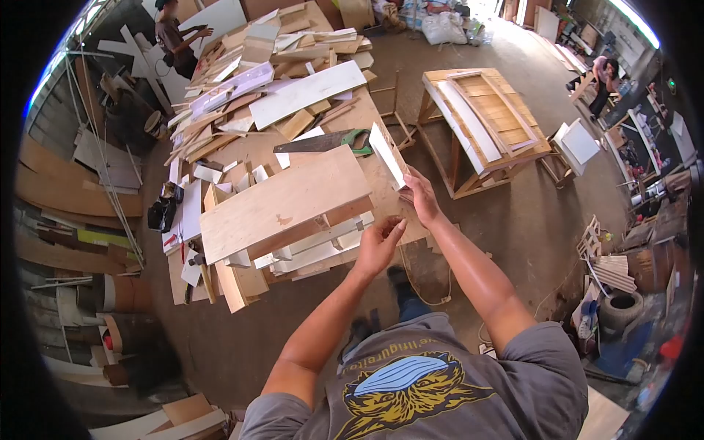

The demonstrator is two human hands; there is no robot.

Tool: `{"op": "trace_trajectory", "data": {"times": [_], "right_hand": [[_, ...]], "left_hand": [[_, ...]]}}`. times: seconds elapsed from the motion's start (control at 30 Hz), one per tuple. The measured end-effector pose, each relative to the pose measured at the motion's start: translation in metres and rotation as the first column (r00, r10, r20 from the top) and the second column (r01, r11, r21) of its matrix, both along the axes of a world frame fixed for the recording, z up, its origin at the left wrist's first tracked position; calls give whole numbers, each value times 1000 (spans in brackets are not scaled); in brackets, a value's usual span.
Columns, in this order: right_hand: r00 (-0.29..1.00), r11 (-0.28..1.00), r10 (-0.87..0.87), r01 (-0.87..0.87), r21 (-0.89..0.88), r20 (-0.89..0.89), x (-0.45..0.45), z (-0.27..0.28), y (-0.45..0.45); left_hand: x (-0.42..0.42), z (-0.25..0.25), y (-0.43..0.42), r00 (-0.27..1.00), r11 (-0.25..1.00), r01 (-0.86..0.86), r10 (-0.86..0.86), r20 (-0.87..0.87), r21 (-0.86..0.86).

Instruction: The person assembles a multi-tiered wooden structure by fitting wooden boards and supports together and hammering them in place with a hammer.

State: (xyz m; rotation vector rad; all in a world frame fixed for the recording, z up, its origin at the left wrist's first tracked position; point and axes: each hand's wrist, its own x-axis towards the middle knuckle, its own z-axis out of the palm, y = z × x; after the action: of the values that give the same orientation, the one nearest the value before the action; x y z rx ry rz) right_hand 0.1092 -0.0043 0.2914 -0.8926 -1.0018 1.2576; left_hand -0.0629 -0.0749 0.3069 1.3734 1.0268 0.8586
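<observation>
In my right hand [420, 196] is a small wooden board [389, 155] with a white face, gripped near its lower end and tilted upright past the table's edge. Just left of it, my left hand [381, 246] has its fingers curled in with the thumb against them; whether something small is between them cannot be made out. Close to that hand stands a wooden frame topped by a wide plywood panel [286, 202], with white slats underneath. A handsaw [319, 142] with a green handle lies behind the panel.
Offcuts [242, 84] pile up on the worktable [352, 110]. A hammer [205, 279] lies at its left side. A slatted wooden bench [484, 121] stands to the right. One person [176, 37] is behind the pile, another [603, 84] at far right. A cord [425, 302] crosses the floor.
</observation>
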Motion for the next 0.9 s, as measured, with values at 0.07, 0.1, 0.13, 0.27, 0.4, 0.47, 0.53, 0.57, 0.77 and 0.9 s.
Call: {"op": "trace_trajectory", "data": {"times": [0.07, 0.1, 0.13, 0.27, 0.4, 0.47, 0.53, 0.57, 0.77, 0.9], "right_hand": [[999, 999, -30, 29, 15, 31, -9, 30, -19], [998, 999, -42, 42, 22, 43, -14, 42, -27], [994, 998, -67, 68, -3, 81, -15, 42, -31], [1000, 999, -30, 30, 34, 3, -34, 66, -44], [999, 999, 43, -43, -7, -24, -59, 115, -62], [993, 995, 96, -98, -26, -74, -70, 127, -66], [979, 986, 152, -159, -48, -136, -77, 131, -64], [972, 980, 181, -191, -56, -147, -81, 132, -65], [968, 962, 242, -248, -115, -61, -76, 111, -45], [871, 979, -61, -43, 200, 487, -72, 126, -49]], "left_hand": [[-12, 49, -11, 999, 992, 7, -3, -36, 122], [-17, 56, -13, 999, 977, -34, 35, -2, 210], [-21, 62, -14, 997, 953, -81, 73, 37, 293], [-49, 83, -6, 956, 912, -256, 190, 223, 320], [-78, 98, 16, 897, 811, -440, 381, 223, 385], [-87, 103, 25, 882, 830, -462, 395, 255, 312], [-97, 120, 26, 898, 907, -394, 347, 271, 145], [-99, 122, 26, 876, 913, -399, 353, 329, 81], [-106, 121, 28, 704, 856, -508, 473, 531, -89], [-121, 117, 42, 739, 822, -569, 496, 456, 28]]}}
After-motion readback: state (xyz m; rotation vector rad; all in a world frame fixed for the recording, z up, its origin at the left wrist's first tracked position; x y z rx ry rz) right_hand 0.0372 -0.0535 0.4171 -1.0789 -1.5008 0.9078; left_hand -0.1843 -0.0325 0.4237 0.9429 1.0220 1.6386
